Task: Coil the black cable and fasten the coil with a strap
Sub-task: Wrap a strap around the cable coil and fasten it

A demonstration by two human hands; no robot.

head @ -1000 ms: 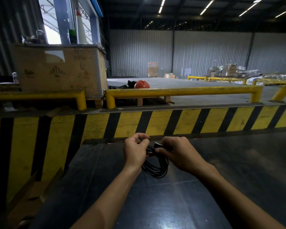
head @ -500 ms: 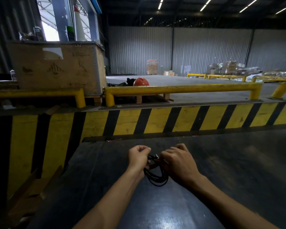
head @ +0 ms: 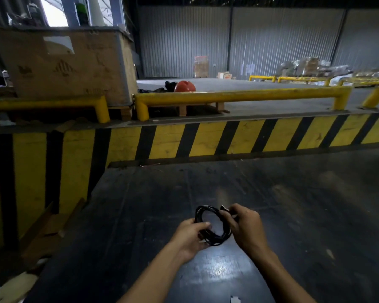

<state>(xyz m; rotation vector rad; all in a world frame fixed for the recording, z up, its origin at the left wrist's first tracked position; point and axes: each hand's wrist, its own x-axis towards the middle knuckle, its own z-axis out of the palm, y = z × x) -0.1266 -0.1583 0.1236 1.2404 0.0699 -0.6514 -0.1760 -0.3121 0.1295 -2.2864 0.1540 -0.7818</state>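
Black cable [head: 212, 226]: thin and glossy, wound into a small round coil of several loops with an open middle; the turns bunch thickest at the near edge. It is held between both hands, above the dark surface [head: 293, 215], near the bottom middle of the view.
Cable end: a short dark stub sticks out at the coil's far right, by the right fingers; too small to tell what it is.
Strap: cannot tell whether one is on the coil.
Left hand [head: 189, 238]: fingers curled, closed on the coil's near left side.
Right hand [head: 245, 226]: fingers bent, pinching the coil's right side near the top.
Barrier [head: 206, 138]: yellow and black stripes, far across the surface.
Rail [head: 239, 95]: yellow, beyond the barrier.
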